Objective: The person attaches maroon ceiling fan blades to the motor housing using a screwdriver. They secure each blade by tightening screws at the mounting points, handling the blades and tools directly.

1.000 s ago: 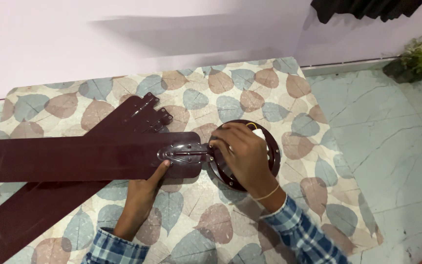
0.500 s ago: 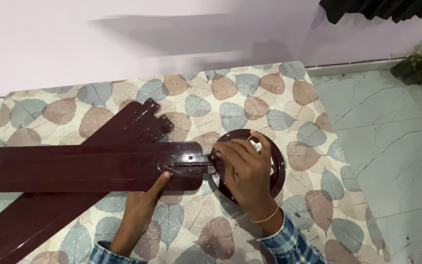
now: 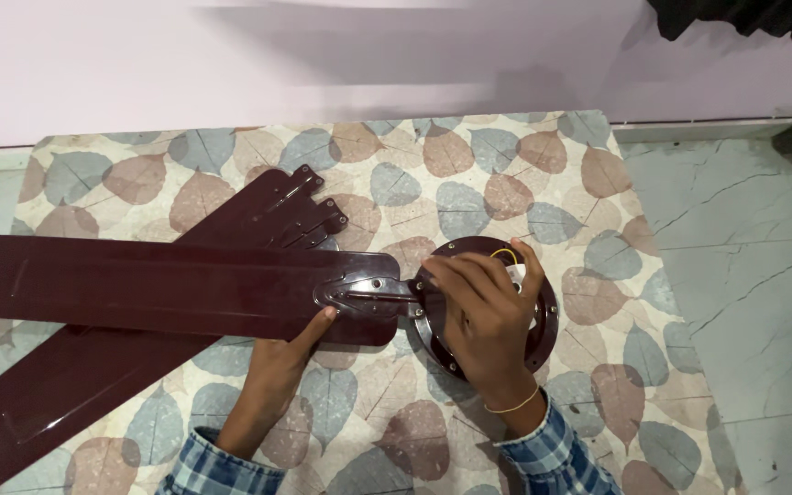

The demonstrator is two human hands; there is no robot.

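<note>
We are looking down at a leaf-patterned mat (image 3: 469, 174) lying on a pale marbled floor (image 3: 744, 275), against a lilac wall (image 3: 323, 64). On the mat, a round maroon ceiling-fan motor housing (image 3: 543, 325) is sitting just right of centre. Our right hand (image 3: 483, 316) is resting on top of it, fingers spread and curled loosely over its upper face, not clamped on anything we can make out; a thin yellow wire (image 3: 504, 251) is looping up at the housing's 12 o'clock, just beside the fingertips. A thin band is circling the wrist above a blue plaid cuff (image 3: 552, 454).

From the housing's 9 o'clock, a long maroon fan blade (image 3: 158, 284) is stretching away to the left edge, its metal bracket (image 3: 364, 295) meeting the housing rim. Our left hand (image 3: 281, 367) is coming up from 6 o'clock, fingers flat under the blade's near edge, the thumb pressing up against it close to the bracket.

More maroon blades (image 3: 258, 215) are lying stacked beneath, running diagonally from the mat's 11 o'clock area down toward 8 o'clock.
</note>
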